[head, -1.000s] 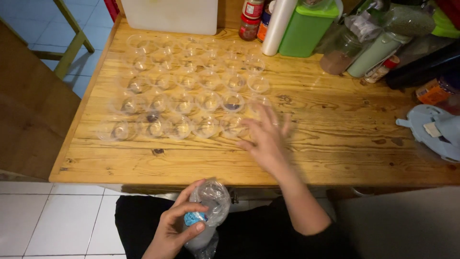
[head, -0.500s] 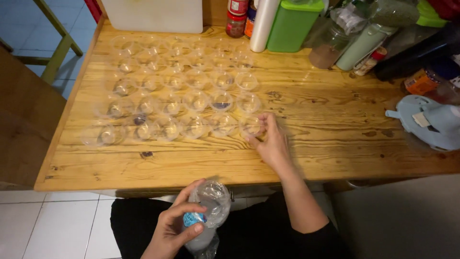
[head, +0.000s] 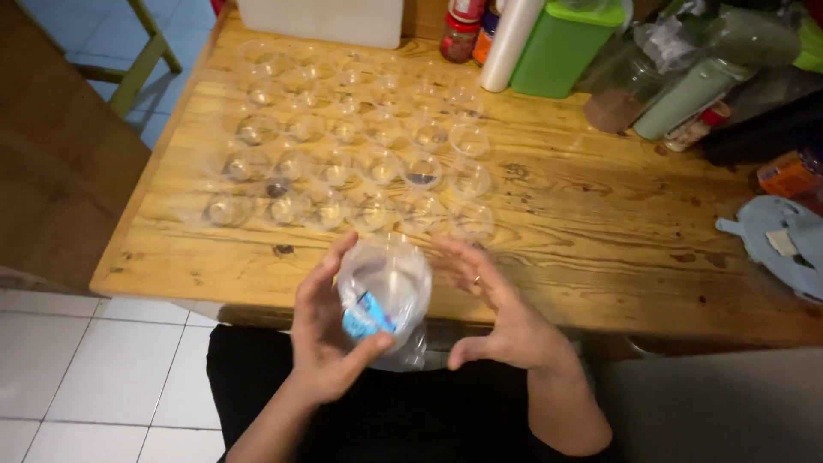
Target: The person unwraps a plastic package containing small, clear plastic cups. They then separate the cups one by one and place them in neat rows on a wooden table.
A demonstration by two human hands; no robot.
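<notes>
Here the cup stack [head: 383,296] sits between both hands [head: 411,334].

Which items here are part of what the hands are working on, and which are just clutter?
In hand:
left hand
right hand
stack of clear plastic cups, held by the left hand
rows of clear cups set out on the wooden table

Lying about:
green container
white roll
red-capped jar
blue cloth
white board

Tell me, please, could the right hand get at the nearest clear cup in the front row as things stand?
Probably yes: the right hand is open and empty, the clear cup stands just beyond its fingertips, and nothing lies between; the left hand holds the stack of cups.
</notes>
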